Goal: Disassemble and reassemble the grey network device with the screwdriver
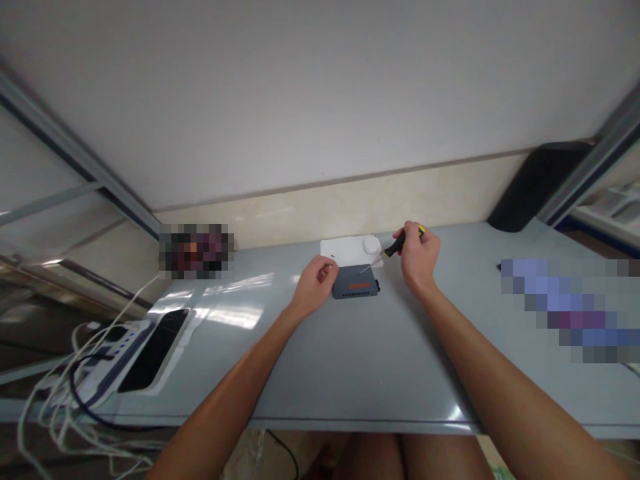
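Both forearms come up over the near edge of the grey worktop [350, 373] and close in towards its middle. The wide stretch of surface between them and to either side is bare. At the near left corner a white power strip [107, 350] with trailing cables lies beside a dark flat screen [155, 347], well apart from the hands.

The left hand [316, 283] rests knuckles up at the left end of a small grey box [355, 285]. Its fingers [327, 269] are curled in, thumb tip against forefinger, and I cannot tell if anything tiny sits between them.

The box lies flat at mid-worktop, between the two hands. The right hand [420, 257], wrist bent, is wrapped tight round the handle of a black and yellow screwdriver [395, 247]. The shaft slants down and left, and its tip is on the box's top face.

Just beyond the box lies a white sheet [343, 250] carrying a small white rounded piece [371, 245], close to the worktop's far edge at the wall. A black object [537, 187] stands at the far right.
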